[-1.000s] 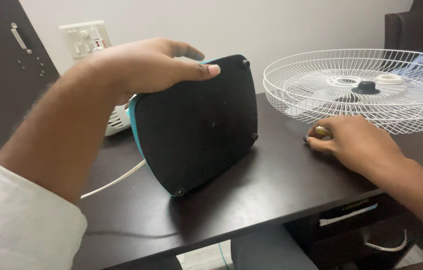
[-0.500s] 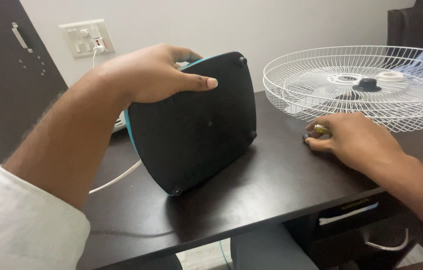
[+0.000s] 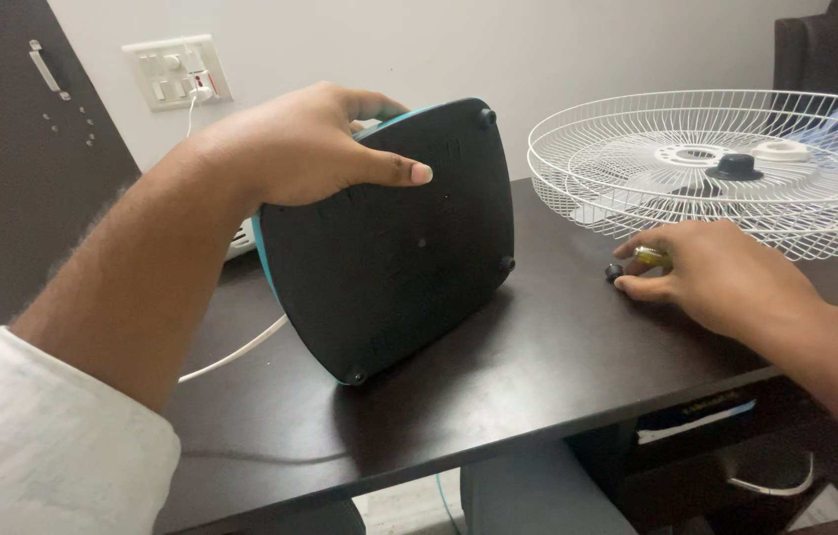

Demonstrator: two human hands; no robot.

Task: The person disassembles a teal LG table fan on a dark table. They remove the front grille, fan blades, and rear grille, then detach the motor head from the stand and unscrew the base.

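Left hand (image 3: 295, 149) fingers clamp the top edge of the black fan base (image 3: 394, 243), tilted up on the counter (image 3: 538, 367). Right hand (image 3: 726, 277) fingers pinch a small yellowish part (image 3: 649, 257), beside a dark screw (image 3: 614, 269), just below the white fan grille (image 3: 716, 168)

Fan base (image 3: 394, 238), centre frame: black underside, teal rim. Wire guard (image 3: 716, 173), upper right: white. Desk (image 3: 538, 367): dark brown. Cord (image 3: 235, 352), lower left: white. Sleeve (image 3: 42, 446), lower left: white.

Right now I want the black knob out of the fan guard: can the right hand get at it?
Probably yes: the right hand lies beside the fan guard, whose open top leaves the knob uncovered.
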